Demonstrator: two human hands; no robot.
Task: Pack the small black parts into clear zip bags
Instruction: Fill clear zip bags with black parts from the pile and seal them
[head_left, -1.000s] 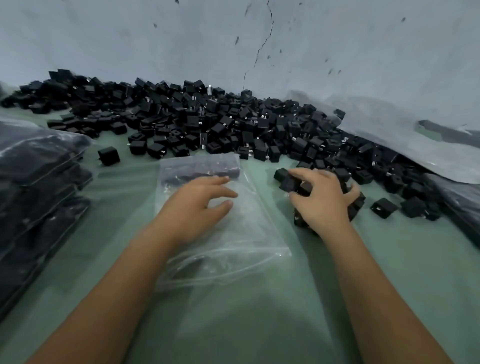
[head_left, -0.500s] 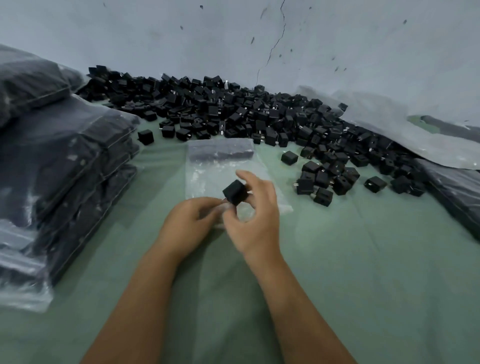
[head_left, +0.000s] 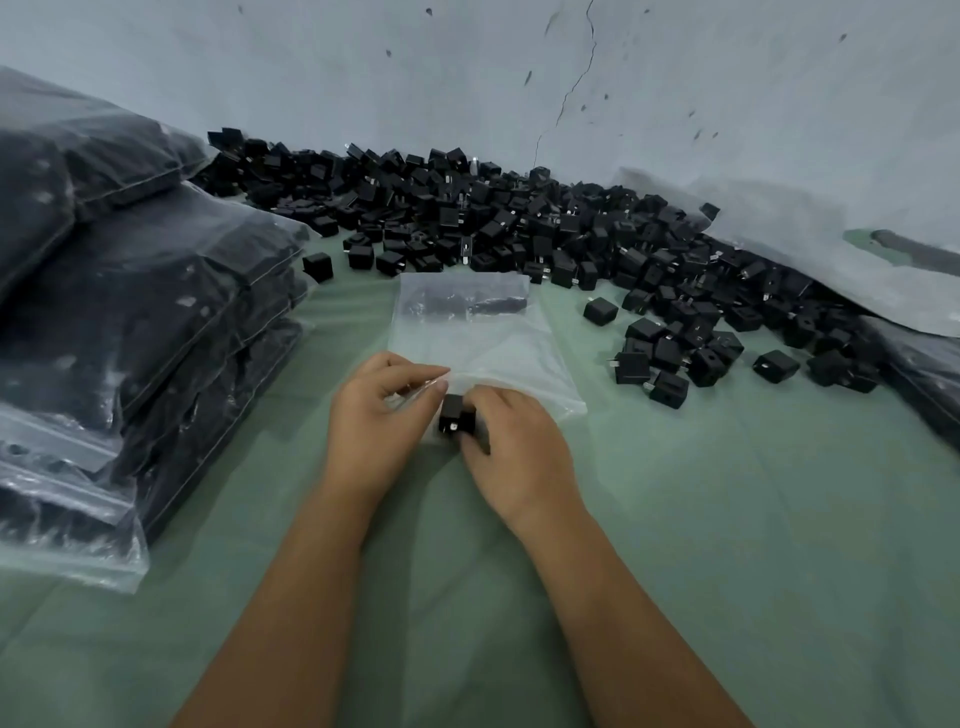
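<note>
A clear zip bag (head_left: 483, 343) lies flat on the green cloth in front of me, with a few black parts showing through at its far end. My left hand (head_left: 382, 415) pinches the bag's near edge between thumb and fingers. My right hand (head_left: 514, 457) grips a small black part (head_left: 456, 420) right at that edge, touching the left fingers. A long heap of loose black parts (head_left: 519, 228) runs along the wall behind the bag and spreads to the right.
Filled zip bags of black parts are stacked high at the left (head_left: 130, 322). More plastic bags lie at the right along the wall (head_left: 831, 260). The green cloth (head_left: 727, 519) covers the surface; a grey cracked wall stands behind.
My right hand left the loose parts at the right with one black part and brought it down to the bag's near edge. My left hand slid from the bag's top to pinch that edge.
</note>
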